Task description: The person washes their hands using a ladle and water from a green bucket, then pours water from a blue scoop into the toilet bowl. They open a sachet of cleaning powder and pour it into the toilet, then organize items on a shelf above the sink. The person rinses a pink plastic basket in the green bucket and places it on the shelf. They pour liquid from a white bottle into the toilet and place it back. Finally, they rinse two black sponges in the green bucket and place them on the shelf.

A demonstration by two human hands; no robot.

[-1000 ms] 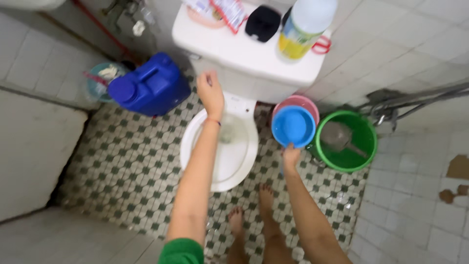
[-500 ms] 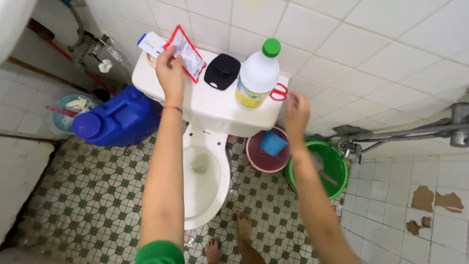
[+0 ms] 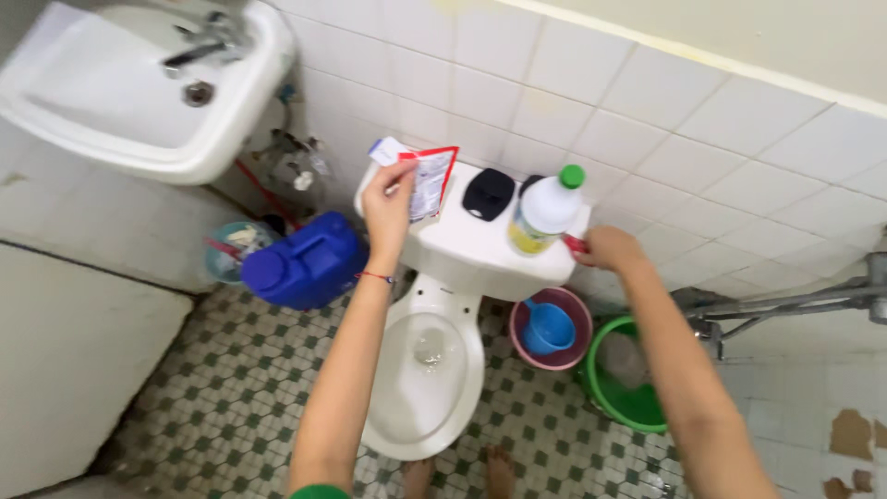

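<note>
My left hand [image 3: 388,205] is raised over the left end of the white toilet tank [image 3: 467,249] and grips a red and white packet [image 3: 423,178]. My right hand [image 3: 612,249] rests at the tank's right edge, closed on a small red thing [image 3: 575,244] beside a white bottle with a green cap [image 3: 545,210]. A black object [image 3: 487,193] lies on the tank lid between the packet and the bottle. The toilet bowl [image 3: 427,374] stands open below, with water in it.
A white sink [image 3: 139,92] hangs at upper left. A blue jerrycan [image 3: 303,261] and a small teal bin [image 3: 227,251] stand left of the toilet. To its right stand a pink bucket [image 3: 577,322] holding a blue scoop [image 3: 547,326] and a green bucket [image 3: 617,397]. My bare feet [image 3: 499,469] stand on patterned tiles.
My left hand has lifted the packet off the tank lid. My right hand has dropped from beside the bottle to the tank's right edge. The camera tilted up, bringing the sink into view.
</note>
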